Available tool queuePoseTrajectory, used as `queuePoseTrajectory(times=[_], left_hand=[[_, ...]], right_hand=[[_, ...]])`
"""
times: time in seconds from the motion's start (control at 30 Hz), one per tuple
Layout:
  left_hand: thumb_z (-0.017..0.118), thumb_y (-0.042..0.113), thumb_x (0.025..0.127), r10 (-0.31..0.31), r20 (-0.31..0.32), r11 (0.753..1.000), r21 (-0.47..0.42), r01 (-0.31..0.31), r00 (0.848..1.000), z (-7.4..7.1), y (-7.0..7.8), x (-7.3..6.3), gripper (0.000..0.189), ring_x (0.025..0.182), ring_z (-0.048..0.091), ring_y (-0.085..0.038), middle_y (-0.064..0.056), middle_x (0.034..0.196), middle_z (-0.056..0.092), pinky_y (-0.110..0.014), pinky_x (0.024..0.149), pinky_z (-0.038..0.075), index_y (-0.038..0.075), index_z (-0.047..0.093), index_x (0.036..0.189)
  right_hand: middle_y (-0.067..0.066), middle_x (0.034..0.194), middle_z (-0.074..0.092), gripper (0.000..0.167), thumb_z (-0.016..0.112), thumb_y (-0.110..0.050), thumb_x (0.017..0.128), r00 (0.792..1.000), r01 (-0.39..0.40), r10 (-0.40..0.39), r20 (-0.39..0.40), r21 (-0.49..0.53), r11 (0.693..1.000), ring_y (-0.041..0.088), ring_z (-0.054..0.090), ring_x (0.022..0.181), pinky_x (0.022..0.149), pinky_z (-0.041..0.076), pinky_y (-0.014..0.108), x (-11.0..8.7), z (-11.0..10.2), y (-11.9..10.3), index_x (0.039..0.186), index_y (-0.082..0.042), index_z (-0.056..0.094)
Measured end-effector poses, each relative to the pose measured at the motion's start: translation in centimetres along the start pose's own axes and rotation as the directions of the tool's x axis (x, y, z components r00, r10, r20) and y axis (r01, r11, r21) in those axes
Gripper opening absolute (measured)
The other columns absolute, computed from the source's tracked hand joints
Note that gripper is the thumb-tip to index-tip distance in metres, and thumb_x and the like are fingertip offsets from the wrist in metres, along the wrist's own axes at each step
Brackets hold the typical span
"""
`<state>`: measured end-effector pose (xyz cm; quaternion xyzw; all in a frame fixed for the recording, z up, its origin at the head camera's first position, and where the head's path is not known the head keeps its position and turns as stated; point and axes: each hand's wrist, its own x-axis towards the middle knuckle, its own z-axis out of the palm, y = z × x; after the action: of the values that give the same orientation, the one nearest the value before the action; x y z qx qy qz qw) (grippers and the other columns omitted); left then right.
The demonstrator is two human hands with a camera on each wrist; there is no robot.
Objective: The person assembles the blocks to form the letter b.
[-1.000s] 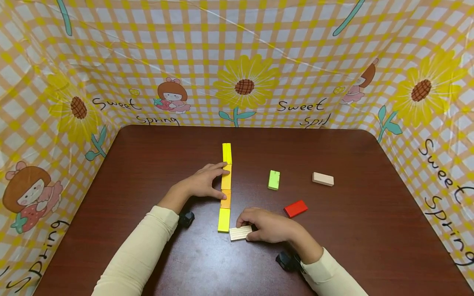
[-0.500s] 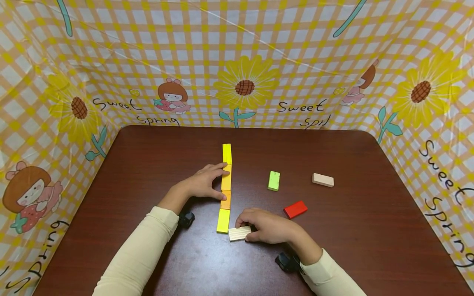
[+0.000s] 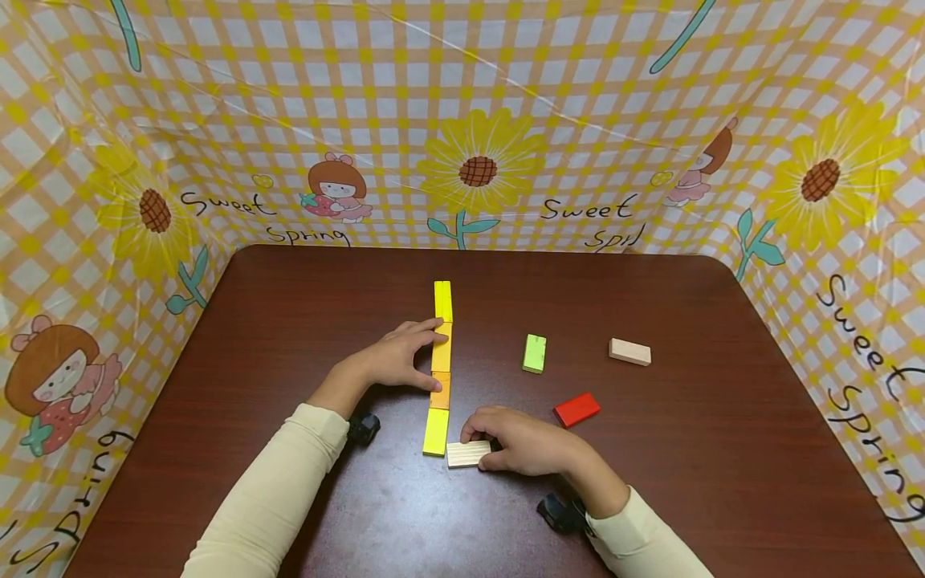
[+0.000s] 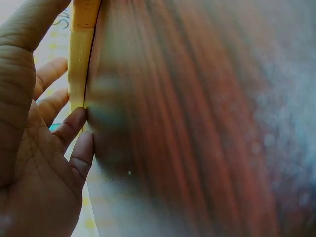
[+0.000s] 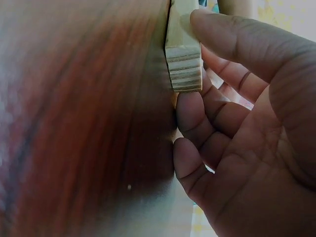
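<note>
Yellow and orange wooden blocks lie end to end in one line: a yellow block (image 3: 443, 300) farthest away, an amber block (image 3: 443, 355), an orange block (image 3: 442, 399), and a yellow block (image 3: 435, 433) nearest me. My left hand (image 3: 393, 355) rests against this line from the left, thumb at the orange block and fingertips at the amber one, fingers loosely extended. My right hand (image 3: 531, 441) pinches a plain wood block (image 3: 464, 455) between thumb and fingers, its ridged grain showing in the right wrist view. That block lies crosswise, its left end beside the nearest yellow block.
Right of the line are a green block (image 3: 535, 353), a red block (image 3: 576, 409) and another plain wood block (image 3: 630, 352). They lie apart on the dark brown table (image 3: 723, 449). A checked, flowered cloth (image 3: 390, 88) rises around its back and sides.
The plain wood block in my right hand has turned slightly, so it lies squarer to the line. The nearest yellow block has shifted slightly left at its near end. My left hand stays put.
</note>
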<state>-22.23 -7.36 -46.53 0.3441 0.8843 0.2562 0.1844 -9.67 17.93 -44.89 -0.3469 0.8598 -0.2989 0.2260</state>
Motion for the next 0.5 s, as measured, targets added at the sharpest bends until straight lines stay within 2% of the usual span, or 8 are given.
queuePoseTrajectory(times=[0.33,0.5], left_hand=[[0.081,0.050,0.079,0.005,-0.001,1.000,0.006,-0.005,1.000,-0.08,0.10,-0.08,0.086,0.147,0.020,-0.024,0.001,0.165,0.017,-0.052,0.114,0.022,0.017,0.045,0.150],[0.081,0.049,0.079,0.009,-0.004,1.000,0.002,-0.009,1.000,-0.12,0.14,-0.11,0.085,0.147,0.020,-0.024,0.000,0.165,0.018,-0.051,0.114,0.023,0.017,0.045,0.150]], right_hand=[[-0.011,0.109,0.060,0.028,0.076,-0.012,0.087,1.000,0.020,-0.020,0.001,-0.003,1.000,0.009,0.054,0.094,0.083,0.045,0.028,0.01,0.15,0.05,0.110,-0.023,0.066],[-0.008,0.107,0.060,0.026,0.075,-0.013,0.088,1.000,0.021,-0.021,-0.006,0.042,0.999,0.010,0.055,0.092,0.082,0.046,0.028,-0.09,-0.07,0.07,0.111,-0.020,0.066]])
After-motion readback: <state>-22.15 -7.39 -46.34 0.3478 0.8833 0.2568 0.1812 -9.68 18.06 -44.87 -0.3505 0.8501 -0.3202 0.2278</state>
